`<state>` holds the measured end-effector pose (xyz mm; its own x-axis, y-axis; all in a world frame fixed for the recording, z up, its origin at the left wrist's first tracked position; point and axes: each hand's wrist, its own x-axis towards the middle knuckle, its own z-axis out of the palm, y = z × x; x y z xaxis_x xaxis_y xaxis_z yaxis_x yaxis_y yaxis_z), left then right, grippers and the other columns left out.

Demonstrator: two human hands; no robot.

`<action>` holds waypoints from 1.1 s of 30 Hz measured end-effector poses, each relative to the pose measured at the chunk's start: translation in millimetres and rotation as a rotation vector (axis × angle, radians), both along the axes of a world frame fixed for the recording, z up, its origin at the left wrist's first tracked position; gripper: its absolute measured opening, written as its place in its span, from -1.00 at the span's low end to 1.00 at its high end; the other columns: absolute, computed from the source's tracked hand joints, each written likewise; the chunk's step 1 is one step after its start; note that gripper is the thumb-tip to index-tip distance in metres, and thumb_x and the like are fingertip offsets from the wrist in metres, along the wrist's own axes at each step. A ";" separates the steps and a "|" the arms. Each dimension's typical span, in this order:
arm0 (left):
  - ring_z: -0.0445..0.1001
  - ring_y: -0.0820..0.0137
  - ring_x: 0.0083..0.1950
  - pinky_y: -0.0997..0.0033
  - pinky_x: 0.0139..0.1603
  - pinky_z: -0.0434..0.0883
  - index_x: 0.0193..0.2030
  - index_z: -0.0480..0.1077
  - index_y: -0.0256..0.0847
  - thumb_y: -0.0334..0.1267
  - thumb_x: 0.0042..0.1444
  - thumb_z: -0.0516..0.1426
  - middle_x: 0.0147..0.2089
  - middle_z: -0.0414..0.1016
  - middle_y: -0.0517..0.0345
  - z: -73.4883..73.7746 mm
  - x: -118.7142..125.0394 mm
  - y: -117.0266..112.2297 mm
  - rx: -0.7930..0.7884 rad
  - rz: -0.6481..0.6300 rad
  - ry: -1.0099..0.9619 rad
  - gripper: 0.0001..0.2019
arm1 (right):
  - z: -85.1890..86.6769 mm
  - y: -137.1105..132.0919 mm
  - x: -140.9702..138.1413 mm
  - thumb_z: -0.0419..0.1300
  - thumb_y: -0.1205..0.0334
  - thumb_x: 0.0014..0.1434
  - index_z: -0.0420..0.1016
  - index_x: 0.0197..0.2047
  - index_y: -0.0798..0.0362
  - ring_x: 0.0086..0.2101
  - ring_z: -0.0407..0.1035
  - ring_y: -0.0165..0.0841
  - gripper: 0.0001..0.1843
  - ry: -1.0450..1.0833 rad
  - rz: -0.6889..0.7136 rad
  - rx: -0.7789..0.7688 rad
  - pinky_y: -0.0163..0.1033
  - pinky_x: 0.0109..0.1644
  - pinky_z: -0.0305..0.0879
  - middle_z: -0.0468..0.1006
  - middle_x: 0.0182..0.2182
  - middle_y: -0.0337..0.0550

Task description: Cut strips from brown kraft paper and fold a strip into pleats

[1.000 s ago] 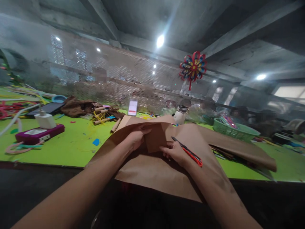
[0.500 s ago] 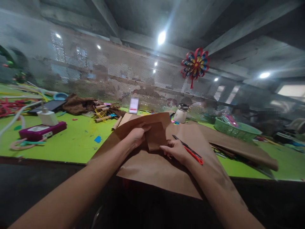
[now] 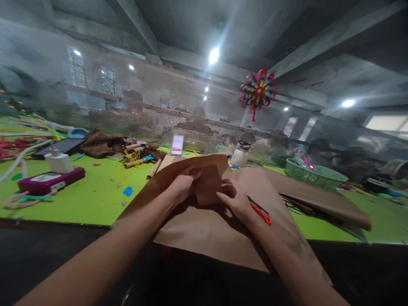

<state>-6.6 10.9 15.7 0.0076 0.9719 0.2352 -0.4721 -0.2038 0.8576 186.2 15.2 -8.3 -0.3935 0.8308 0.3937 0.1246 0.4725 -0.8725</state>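
Observation:
My left hand (image 3: 184, 186) pinches a small rectangular piece of brown paper (image 3: 208, 187) at its upper left, tilted up above a large brown paper sheet (image 3: 204, 244). At the right side of the small piece is my right hand (image 3: 235, 197), its thumb and curved index finger apart; whether they touch the paper's edge, I cannot tell. A red and black utility knife (image 3: 260, 211) lies on the large sheet just beyond my right hand, its front end hidden behind the fingers. The sheet overhangs the table's near edge.
On the green table (image 3: 102, 195) sit a purple box (image 3: 52, 178) with a white charger (image 3: 59, 162), brown cloth (image 3: 100, 143), and paper rolls (image 3: 134, 163). Behind are a propped phone (image 3: 177, 144) and a white jug (image 3: 239, 156). A green basket (image 3: 314, 175) stands right, near folded brown paper (image 3: 331, 204).
My right hand's thumb and index finger have spread apart, and the hand now covers the knife's front end. My left hand keeps hold of the small paper. The view has shifted slightly.

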 end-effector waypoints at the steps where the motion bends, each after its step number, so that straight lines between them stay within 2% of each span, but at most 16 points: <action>1: 0.47 0.34 -0.32 0.34 -0.26 0.41 -0.23 0.38 -0.25 -0.32 -0.06 0.24 -0.27 0.52 0.08 -1.0 0.7 0.1 0.011 -0.009 0.035 -0.78 | 1.9 -0.9 -0.9 0.25 0.11 -0.02 0.19 0.09 0.02 -0.28 0.40 -0.34 -0.40 0.056 -0.008 0.050 -0.26 -0.23 0.34 0.49 -0.24 -0.11; 4: 0.45 0.35 -0.34 0.37 -0.26 0.37 -0.32 0.37 -0.26 -0.26 -0.10 0.26 -0.32 0.50 0.10 -4.2 3.8 1.9 0.038 0.008 0.149 -0.78 | 3.3 -0.7 -2.6 0.23 0.16 0.01 0.15 0.13 -0.01 -0.20 0.38 -0.33 -0.38 0.125 -0.006 0.126 -0.23 -0.12 0.33 0.45 -0.14 -0.08; 7: 0.43 0.37 -0.32 0.41 -0.26 0.33 -0.33 0.34 -0.24 -0.21 -0.13 0.27 -0.35 0.48 0.15 -4.9 6.8 2.9 0.058 0.025 0.212 -0.74 | 0.5 2.7 -2.4 0.22 0.16 0.02 0.25 0.04 0.02 -0.22 0.38 -0.34 -0.51 0.109 -0.035 0.136 -0.23 -0.12 0.33 0.45 -0.15 -0.09; 12: 0.40 0.40 -0.34 0.42 -0.27 0.31 -0.37 0.31 -0.22 -0.12 -0.15 0.27 -0.38 0.46 0.22 -0.8 9.3 -1.0 0.106 0.001 0.286 -0.71 | -0.7 5.5 -3.7 0.28 0.18 -0.06 0.29 -0.03 0.04 -0.22 0.38 -0.34 -0.50 0.140 -0.100 0.194 -0.21 -0.11 0.32 0.48 -0.21 -0.14; 15: 0.40 0.38 -0.31 0.41 -0.24 0.31 -0.37 0.32 -0.22 -0.13 -0.16 0.27 -0.36 0.45 0.21 0.6 11.2 -3.0 0.119 0.001 0.303 -0.71 | 2.3 3.7 -6.1 0.31 0.19 -0.13 0.33 -0.09 0.05 -0.26 0.40 -0.33 -0.51 0.199 -0.110 0.141 -0.22 -0.16 0.33 0.51 -0.28 -0.16; 18: 0.40 0.37 -0.31 0.40 -0.25 0.31 -0.35 0.31 -0.21 -0.11 -0.15 0.26 -0.35 0.45 0.21 0.3 12.7 -2.8 0.126 0.012 0.300 -0.71 | 3.8 1.8 -6.3 0.35 0.15 -0.20 0.38 -0.26 0.06 -0.33 0.40 -0.33 -0.60 0.241 -0.128 0.054 -0.24 -0.22 0.34 0.52 -0.37 -0.17; 20: 0.40 0.38 -0.32 0.41 -0.27 0.31 -0.35 0.29 -0.20 -0.11 -0.12 0.24 -0.36 0.45 0.22 0.1 12.7 -1.8 0.140 0.043 0.303 -0.72 | 2.2 1.3 -4.9 0.35 0.11 -0.20 0.41 -0.35 0.07 -0.36 0.39 -0.33 -0.65 0.218 -0.088 -0.014 -0.25 -0.26 0.34 0.52 -0.40 -0.17; 23: 0.39 0.38 -0.31 0.43 -0.27 0.31 -0.35 0.31 -0.20 -0.14 -0.10 0.23 -0.35 0.44 0.21 0.8 11.7 -0.9 0.160 0.128 0.300 -0.75 | -2.9 2.7 -2.2 0.31 0.03 -0.13 0.50 -0.33 0.10 -0.34 0.40 -0.30 -0.66 0.108 -0.001 -0.085 -0.24 -0.28 0.33 0.55 -0.39 -0.14; 25: 0.38 0.39 -0.30 0.44 -0.27 0.31 -0.36 0.31 -0.21 -0.17 -0.09 0.22 -0.35 0.43 0.21 1.8 11.4 -1.2 0.162 0.163 0.275 -0.78 | -6.5 4.4 -1.0 0.29 0.00 -0.10 0.54 -0.28 0.11 -0.34 0.40 -0.29 -0.62 0.058 0.000 -0.088 -0.23 -0.30 0.33 0.55 -0.39 -0.12; 29: 0.38 0.40 -0.32 0.43 -0.29 0.33 -0.36 0.31 -0.22 -0.19 -0.05 0.20 -0.35 0.43 0.19 1.3 11.7 -1.7 0.144 0.160 0.254 -0.81 | -10.5 6.2 0.3 0.26 -0.04 -0.08 0.54 -0.20 0.13 -0.42 0.39 -0.31 -0.54 0.024 -0.018 -0.124 -0.25 -0.39 0.30 0.55 -0.43 -0.12; 33: 0.40 0.38 -0.33 0.43 -0.32 0.34 -0.34 0.31 -0.20 -0.17 0.00 0.16 -0.35 0.44 0.18 -2.0 11.0 -0.2 0.149 0.154 0.267 -0.83 | -11.3 7.3 0.2 0.23 -0.06 -0.06 0.54 -0.23 0.13 -0.44 0.38 -0.33 -0.55 -0.005 -0.031 -0.125 -0.27 -0.39 0.29 0.54 -0.45 -0.14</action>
